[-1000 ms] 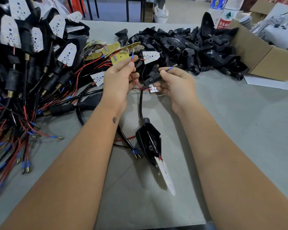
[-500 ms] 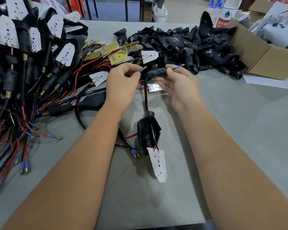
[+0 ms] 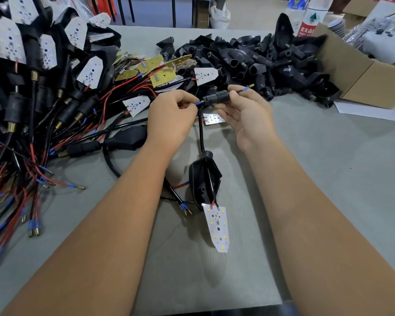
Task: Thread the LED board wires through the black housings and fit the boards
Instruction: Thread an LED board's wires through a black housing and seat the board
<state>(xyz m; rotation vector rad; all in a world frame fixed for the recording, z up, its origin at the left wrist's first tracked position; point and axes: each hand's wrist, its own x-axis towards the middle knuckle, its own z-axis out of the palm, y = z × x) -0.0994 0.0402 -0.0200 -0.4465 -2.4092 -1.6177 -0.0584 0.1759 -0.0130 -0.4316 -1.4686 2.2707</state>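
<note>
My right hand grips a black ribbed stem piece, held sideways, and a black wire with a blue tip sticks out past my fingers. My left hand pinches a red wire's blue terminal at the stem's left end. A black sleeve hangs down from there to a black housing lying on the table. A white LED board lies below the housing, joined to it by a red and a black wire.
A heap of finished lamps with red and black wires fills the left. Loose boards lie at the back centre, and another small board below my hands. Empty black housings pile at the back right beside a cardboard box.
Both hands have risen and turned the stem sideways. The housing slid away from me and the LED board flipped to show its LED face, now lying straight below the housing.
</note>
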